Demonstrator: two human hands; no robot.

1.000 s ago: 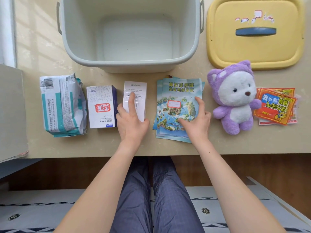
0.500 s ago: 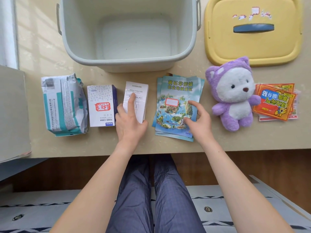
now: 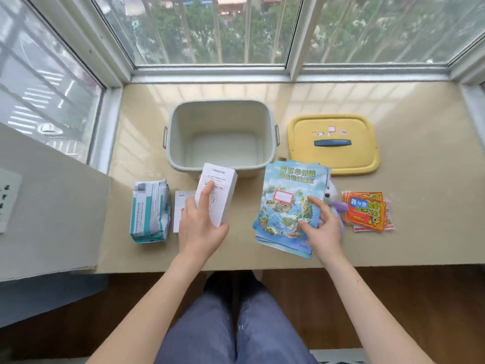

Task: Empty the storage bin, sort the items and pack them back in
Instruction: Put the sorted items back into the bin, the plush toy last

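Currently left hand [image 3: 200,229] grips white cardboard cable box [image 3: 216,193], covering most of another white carton [image 3: 181,208]. Right hand [image 3: 321,227] grips blue map brochure stack [image 3: 286,206], hiding most of purple plush toy [image 3: 334,203]. Grey plastic storage bin [image 3: 220,139] behind, yellow lid [image 3: 333,143] beside it.

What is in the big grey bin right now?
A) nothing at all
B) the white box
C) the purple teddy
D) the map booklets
A: the storage bin shows only its bare floor, while the white box is in the left hand and the booklets are in the right hand.
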